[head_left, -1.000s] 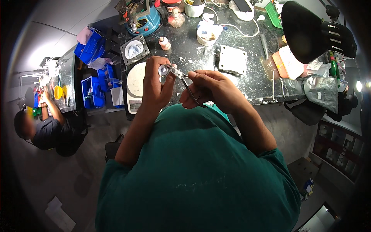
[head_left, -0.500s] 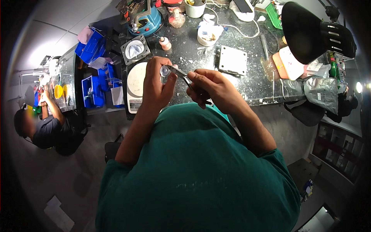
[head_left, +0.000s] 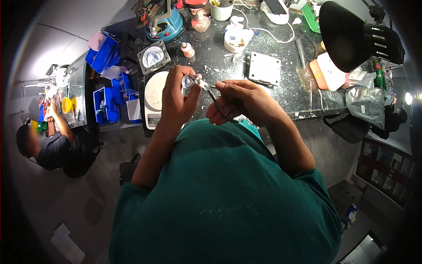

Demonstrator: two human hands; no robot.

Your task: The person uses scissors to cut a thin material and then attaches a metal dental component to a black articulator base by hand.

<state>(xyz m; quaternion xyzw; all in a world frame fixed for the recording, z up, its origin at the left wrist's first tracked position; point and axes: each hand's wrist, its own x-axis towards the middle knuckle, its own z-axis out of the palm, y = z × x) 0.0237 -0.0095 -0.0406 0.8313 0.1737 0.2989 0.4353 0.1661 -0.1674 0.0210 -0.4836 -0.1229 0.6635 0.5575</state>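
Observation:
Between the thumb and fingers of my left hand is a small, clear, round disc-like piece; its exact kind is too small to tell. My right hand grips a pair of metal pliers by the handles, which are spread apart. The jaws point left and meet the right edge of the clear piece. Both hands are raised in front of my green shirt, near the bench's front edge. Beside my left hand lies a white rounded device with a small display, like a scale.
A square metal plate lies beyond my right hand. At the back stand a white tub, a small bottle and a blue machine. A black lamp overhangs the right. Blue bins stand left; a person sits farther left.
The pliers' handles have spread wider, and the fingers of my right hand have opened out along them. My left hand still holds the clear piece in nearly the same place.

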